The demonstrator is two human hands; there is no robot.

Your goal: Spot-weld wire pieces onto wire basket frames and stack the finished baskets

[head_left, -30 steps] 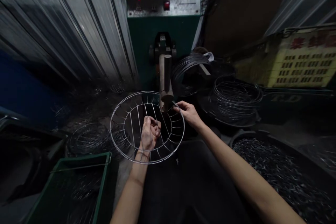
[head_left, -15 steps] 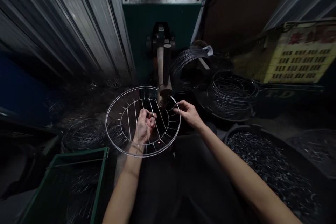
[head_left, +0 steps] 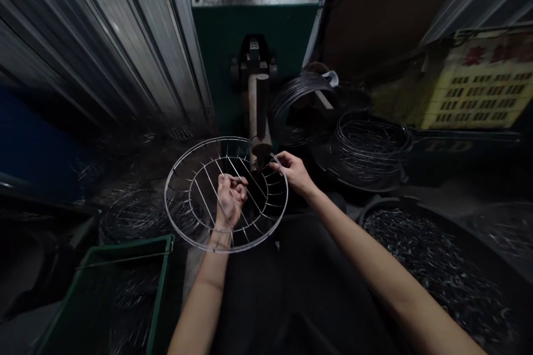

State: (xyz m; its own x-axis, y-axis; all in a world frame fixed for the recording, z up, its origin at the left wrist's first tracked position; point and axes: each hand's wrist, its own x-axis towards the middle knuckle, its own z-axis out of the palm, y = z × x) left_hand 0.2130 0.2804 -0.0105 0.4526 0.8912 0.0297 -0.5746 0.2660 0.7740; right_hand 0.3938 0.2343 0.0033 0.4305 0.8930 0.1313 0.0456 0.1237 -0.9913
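Note:
A round wire rack (head_left: 216,250), with a double outer rim, a smaller inner ring, short spokes and slanting crossbars, sits tilted under the rod-like electrode (head_left: 261,144) of a spot-welding machine (head_left: 254,28). Seen through the bars, my left hand (head_left: 231,197) is under the rack, palm up, with fingers curled closed; what they grip, if anything, is unclear. At the rack's right edge, beside the electrode tip, my right hand (head_left: 295,173) has thumb and fingers pinched together. Whatever is between those fingertips is too small and dark to name.
Right of the machine lie wire coils (head_left: 306,89) and a pile of wire rings (head_left: 370,144). A tub of short metal pieces (head_left: 428,260) stands at lower right, a green crate (head_left: 162,288) at lower left. A yellow crate (head_left: 478,89) is at far right; corrugated metal (head_left: 154,39) rises at left.
The wire rack has turned a little, so its crossbars slant more. My right hand has shifted slightly left and up toward the electrode; my left hand stays under the rack.

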